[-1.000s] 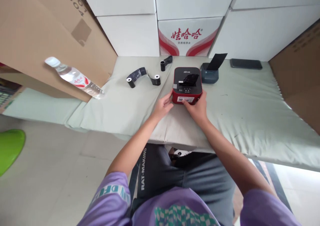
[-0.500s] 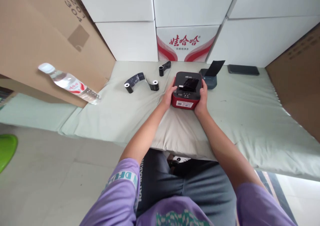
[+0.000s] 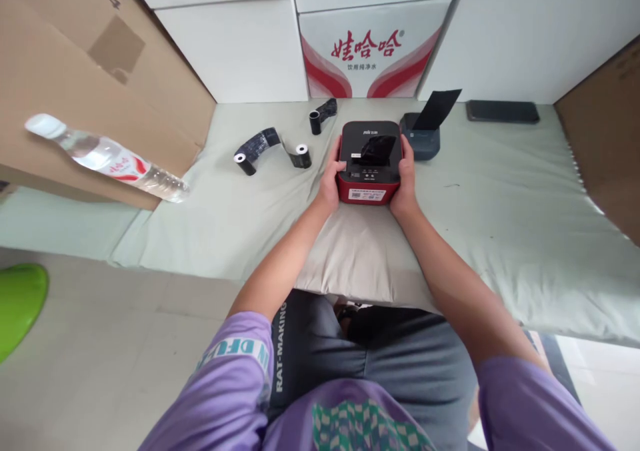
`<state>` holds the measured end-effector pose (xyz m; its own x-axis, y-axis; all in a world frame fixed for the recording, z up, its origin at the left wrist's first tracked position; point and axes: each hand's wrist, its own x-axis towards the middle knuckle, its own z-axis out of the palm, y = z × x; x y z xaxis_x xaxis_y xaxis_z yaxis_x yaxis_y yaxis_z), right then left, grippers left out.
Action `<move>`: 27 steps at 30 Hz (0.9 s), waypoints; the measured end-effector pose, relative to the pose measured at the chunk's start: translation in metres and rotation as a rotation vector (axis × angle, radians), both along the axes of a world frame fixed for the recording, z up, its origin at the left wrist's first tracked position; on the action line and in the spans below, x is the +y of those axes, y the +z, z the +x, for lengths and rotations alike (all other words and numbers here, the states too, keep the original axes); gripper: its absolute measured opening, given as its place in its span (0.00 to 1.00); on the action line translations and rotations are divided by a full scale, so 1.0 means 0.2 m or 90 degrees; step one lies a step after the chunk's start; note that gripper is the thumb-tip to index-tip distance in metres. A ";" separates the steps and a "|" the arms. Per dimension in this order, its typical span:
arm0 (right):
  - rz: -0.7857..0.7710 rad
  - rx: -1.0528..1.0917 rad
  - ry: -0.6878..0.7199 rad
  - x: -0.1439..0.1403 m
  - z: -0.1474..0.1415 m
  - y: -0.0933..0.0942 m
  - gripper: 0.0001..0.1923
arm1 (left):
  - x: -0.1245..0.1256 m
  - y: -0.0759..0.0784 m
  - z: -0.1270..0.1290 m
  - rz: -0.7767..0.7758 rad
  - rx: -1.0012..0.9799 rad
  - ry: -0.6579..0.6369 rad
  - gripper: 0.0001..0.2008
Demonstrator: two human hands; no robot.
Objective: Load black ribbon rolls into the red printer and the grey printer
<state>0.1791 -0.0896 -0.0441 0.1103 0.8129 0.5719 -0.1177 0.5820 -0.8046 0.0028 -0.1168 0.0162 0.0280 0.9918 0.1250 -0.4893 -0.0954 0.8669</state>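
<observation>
Between my two hands is a small printer [image 3: 371, 171] with a black top and red sides, a white label on its front face. A piece of glossy black film [image 3: 379, 150] shows on its top. My left hand [image 3: 331, 181] is closed around the printer's left side, thumb on the upper edge. On the opposite side my right hand [image 3: 405, 178] grips it, fingers along the edge. Behind it to the right stands a dark blue device [image 3: 424, 141] with a black strip [image 3: 439, 108] sticking up. Left of the printer lie a partly unrolled black ribbon [image 3: 257, 143] between two rolls and a smaller black roll [image 3: 315, 122].
A clear water bottle [image 3: 113, 161] leans at the left against a large cardboard box [image 3: 150, 71]. A black phone [image 3: 503, 111] lies at the back right. White cartons [image 3: 240, 54] line the back of the cloth-covered surface [image 3: 505, 224]. Another cardboard box [image 3: 607, 131] stands at right.
The camera view has shifted, so the background sits higher and looks a little nearer. Both hands keep their hold on the printer, which shows no clear movement across the cloth.
</observation>
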 end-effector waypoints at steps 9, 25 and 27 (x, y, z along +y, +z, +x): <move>-0.027 0.050 0.006 0.00 -0.02 0.02 0.39 | 0.06 -0.05 -0.02 0.047 0.028 0.022 0.35; -0.045 0.059 0.006 -0.02 -0.02 0.05 0.41 | 0.08 -0.07 -0.04 0.061 0.071 0.017 0.37; -0.039 0.046 0.011 -0.01 -0.01 0.03 0.41 | 0.08 -0.07 -0.04 0.059 0.082 0.027 0.36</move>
